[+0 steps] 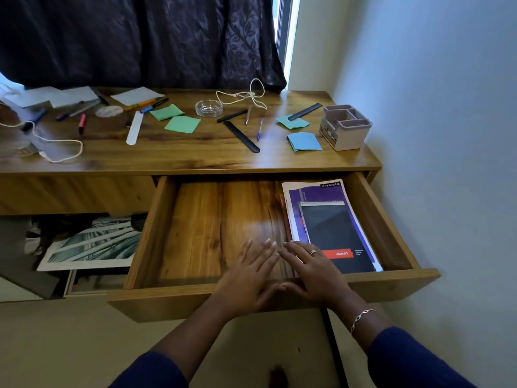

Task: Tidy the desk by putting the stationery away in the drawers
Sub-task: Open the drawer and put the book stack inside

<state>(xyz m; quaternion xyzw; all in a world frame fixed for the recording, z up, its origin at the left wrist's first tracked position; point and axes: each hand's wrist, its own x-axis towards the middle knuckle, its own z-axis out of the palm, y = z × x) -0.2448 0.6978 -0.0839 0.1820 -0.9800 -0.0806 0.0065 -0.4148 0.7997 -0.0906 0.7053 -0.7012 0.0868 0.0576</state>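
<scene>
A wooden desk (181,156) stands cluttered with stationery above its open drawer (195,233). At far left, a white cable (60,148) loops beside a red marker (82,123) and a roll of tape (109,113). Next come a white ruler (134,127), 2 green sticky notes (182,124) and a glass ashtray (209,108). A black ruler (242,136) and a blue pen (260,129) lie past the middle, with a blue sticky pad (304,142) and a beige desk organizer (345,127) at the right end.

In the drawer below, the left part of the floor is bare wood. The person's left hand (249,273) reaches over the drawer's front edge, fingers straight and together, holding nothing. Just beside it, the right hand (313,268) is spread flat, fingers over the near corner of a black spiral pad (331,233). The pad lies on a purple notebook (321,195) against the drawer's right wall.
</scene>
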